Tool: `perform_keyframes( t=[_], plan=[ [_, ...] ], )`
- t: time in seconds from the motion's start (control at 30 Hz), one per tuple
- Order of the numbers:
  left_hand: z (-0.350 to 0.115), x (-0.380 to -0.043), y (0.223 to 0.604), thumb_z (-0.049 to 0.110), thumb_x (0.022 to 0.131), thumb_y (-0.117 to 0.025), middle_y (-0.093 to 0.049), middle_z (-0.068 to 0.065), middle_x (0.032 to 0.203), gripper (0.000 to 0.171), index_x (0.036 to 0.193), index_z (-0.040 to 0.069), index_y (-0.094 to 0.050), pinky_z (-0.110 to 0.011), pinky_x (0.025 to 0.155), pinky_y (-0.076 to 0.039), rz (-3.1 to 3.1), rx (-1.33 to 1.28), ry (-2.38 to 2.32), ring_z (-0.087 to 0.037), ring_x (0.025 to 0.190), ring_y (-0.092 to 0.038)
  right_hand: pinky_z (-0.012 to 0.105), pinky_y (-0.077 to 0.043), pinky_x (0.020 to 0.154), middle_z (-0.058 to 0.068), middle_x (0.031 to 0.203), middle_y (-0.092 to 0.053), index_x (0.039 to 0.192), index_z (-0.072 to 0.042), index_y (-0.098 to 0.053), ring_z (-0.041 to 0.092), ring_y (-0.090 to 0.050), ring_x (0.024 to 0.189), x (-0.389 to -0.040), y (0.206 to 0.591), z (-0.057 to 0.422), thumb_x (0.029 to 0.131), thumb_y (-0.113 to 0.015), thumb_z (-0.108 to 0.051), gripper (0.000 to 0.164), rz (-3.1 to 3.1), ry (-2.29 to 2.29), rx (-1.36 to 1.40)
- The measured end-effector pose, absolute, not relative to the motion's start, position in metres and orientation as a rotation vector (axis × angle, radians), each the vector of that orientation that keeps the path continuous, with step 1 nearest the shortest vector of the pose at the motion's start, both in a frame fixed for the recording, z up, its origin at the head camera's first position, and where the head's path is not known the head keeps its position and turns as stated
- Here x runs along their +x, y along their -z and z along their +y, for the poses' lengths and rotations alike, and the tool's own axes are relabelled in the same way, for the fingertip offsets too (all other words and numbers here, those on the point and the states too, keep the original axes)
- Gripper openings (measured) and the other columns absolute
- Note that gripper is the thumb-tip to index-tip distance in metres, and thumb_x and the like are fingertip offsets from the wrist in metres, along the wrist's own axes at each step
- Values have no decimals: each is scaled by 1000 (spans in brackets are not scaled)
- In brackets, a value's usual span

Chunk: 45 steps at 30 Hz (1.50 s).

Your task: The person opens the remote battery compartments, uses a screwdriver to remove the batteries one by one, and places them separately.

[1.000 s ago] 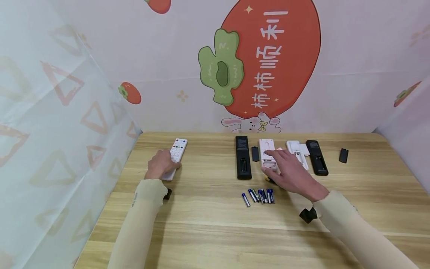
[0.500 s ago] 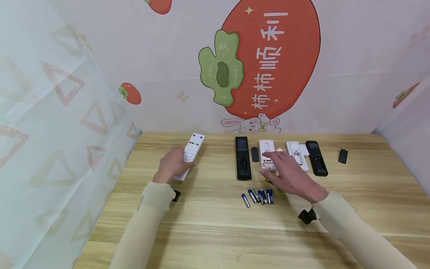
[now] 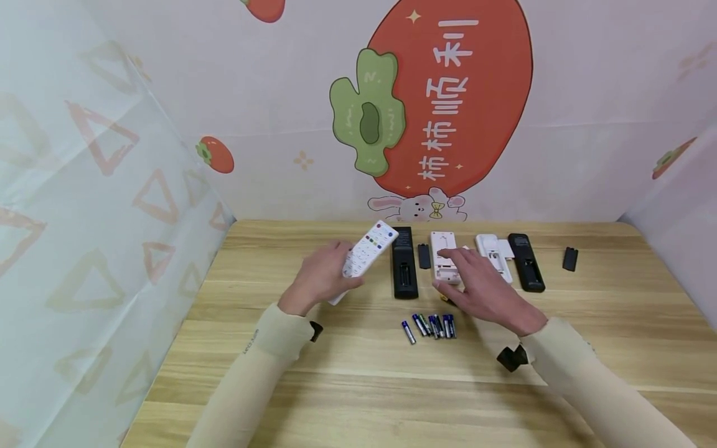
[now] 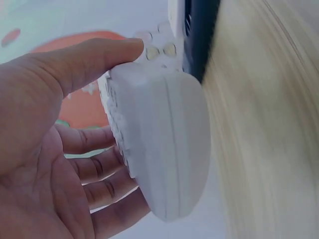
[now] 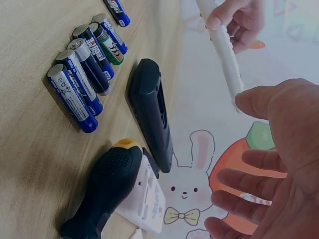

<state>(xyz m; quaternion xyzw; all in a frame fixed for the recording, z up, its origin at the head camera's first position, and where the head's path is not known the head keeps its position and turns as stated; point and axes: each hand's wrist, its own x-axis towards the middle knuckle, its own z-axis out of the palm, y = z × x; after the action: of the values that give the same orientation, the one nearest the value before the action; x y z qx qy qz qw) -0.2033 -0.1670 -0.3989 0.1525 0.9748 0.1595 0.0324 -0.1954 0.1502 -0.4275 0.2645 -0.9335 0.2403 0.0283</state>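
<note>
My left hand (image 3: 319, 277) grips a white remote control (image 3: 370, 249) by its sides, thumb on one edge and fingers on the other. Its colored buttons face up, and it is held tilted above the table, its far end beside a black remote (image 3: 404, 261) with an uncovered battery compartment. In the left wrist view, the rounded end of the white remote (image 4: 169, 144) shows clear of the wood. My right hand (image 3: 482, 286) hovers with fingers spread and nothing in them, over a second white remote (image 3: 444, 242) lying face down. Below it lies a black-and-yellow screwdriver-like handle (image 5: 112, 184).
Several blue and silver batteries (image 3: 434, 326) lie in a row at mid-table, one green among them. To the right are another opened white remote (image 3: 494, 255), a black remote (image 3: 526, 262) and a small black cover (image 3: 570, 259). Another black cover (image 3: 424, 256) lies between remotes.
My left hand has lifted the white remote from the left of the table and carried it right, turning it clockwise toward the black remote. My right hand has barely moved.
</note>
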Motion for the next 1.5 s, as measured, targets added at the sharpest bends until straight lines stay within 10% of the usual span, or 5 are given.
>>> perform_keyframes(
  t=[0.37, 0.77, 1.5],
  plan=[
    [-130, -191, 386, 42, 84, -83, -60, -6, 126, 73, 144, 11, -54, -39, 80, -53, 2989, 675, -428, -19, 99, -56, 60, -46, 102, 17, 152, -41, 158, -12, -30, 35, -44, 134, -199, 416, 149, 91, -78, -31, 85, -2740, -819, 911],
    [-109, -183, 390, 43, 84, -83, -59, -5, 130, 71, 144, 17, -54, -40, 77, -54, 2947, 820, -307, -20, 106, -54, 51, -54, 95, 12, 158, -34, 153, -23, -44, 34, -42, 135, -198, 410, 147, 86, -84, -20, 79, -2676, -808, 1080],
    [-116, -185, 385, 38, 95, -72, -58, -5, 127, 56, 142, 13, -56, -34, 87, -51, 2776, 962, -691, -17, 104, -54, 47, -60, 82, 11, 126, -59, 133, -13, -68, 31, -58, 112, -196, 411, 161, 73, -85, 11, 66, -2536, -845, 1132]
  ],
)
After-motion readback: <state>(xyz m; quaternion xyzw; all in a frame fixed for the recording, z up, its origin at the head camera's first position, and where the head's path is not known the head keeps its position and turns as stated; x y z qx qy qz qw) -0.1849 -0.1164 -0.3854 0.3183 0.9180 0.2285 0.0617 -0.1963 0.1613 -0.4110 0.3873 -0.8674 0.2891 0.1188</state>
